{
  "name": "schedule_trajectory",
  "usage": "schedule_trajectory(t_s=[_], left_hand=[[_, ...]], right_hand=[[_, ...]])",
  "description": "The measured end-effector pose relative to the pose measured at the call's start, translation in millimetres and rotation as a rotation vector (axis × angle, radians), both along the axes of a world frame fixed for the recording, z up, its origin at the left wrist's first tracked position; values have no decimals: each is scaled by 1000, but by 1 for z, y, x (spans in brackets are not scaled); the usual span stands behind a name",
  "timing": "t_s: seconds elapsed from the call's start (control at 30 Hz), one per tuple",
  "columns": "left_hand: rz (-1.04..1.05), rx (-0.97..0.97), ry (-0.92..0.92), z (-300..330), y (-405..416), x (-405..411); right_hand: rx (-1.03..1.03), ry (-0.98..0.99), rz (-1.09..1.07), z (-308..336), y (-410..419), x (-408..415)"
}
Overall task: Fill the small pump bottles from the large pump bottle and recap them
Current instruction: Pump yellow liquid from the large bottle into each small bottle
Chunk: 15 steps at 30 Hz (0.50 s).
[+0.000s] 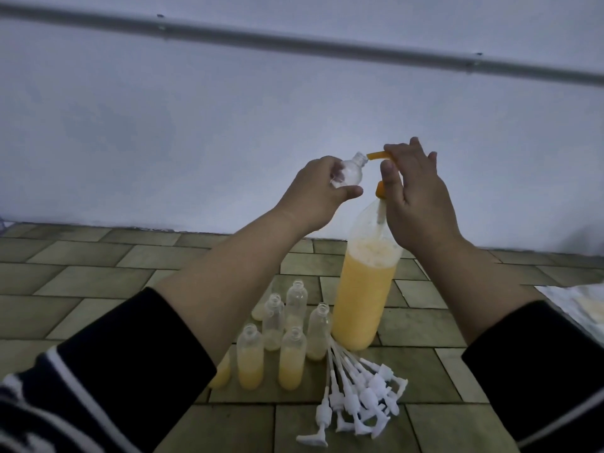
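Observation:
The large pump bottle (362, 302) stands on the tiled floor, more than half full of yellow liquid, with an orange pump head (379, 155) on top. My right hand (415, 194) rests on that pump head, fingers over it and thumb down its front. My left hand (313, 191) grips an empty small clear bottle (122, 171), tilted so its open neck meets the orange spout. Several uncapped small bottles (287, 338) stand in a cluster on the floor below; three at the front hold yellow liquid. A pile of white pump caps (362, 390) lies beside them.
A pale wall with a grey pipe (294, 40) runs behind the work area. A light patterned cloth or bag (581, 305) lies at the right edge of the floor. Bare tiles (81, 273) spread to the left.

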<state>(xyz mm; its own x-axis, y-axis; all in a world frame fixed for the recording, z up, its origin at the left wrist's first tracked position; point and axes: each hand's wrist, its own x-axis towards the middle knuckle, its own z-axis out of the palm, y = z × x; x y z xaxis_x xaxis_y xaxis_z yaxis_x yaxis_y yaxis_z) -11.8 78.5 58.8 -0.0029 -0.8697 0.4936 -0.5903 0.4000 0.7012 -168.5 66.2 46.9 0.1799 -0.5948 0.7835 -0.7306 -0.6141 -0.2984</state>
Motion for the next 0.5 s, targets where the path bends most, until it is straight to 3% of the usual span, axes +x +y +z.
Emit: schedule_trajectory(t_s=[0.4,0.5], left_hand=[[49,-145,80,-1,6,1],[45,-176,14,1,5,0]], right_hand=[[-7,-26,4,-1,1,5],[-11,-40,4,-1,2,4]])
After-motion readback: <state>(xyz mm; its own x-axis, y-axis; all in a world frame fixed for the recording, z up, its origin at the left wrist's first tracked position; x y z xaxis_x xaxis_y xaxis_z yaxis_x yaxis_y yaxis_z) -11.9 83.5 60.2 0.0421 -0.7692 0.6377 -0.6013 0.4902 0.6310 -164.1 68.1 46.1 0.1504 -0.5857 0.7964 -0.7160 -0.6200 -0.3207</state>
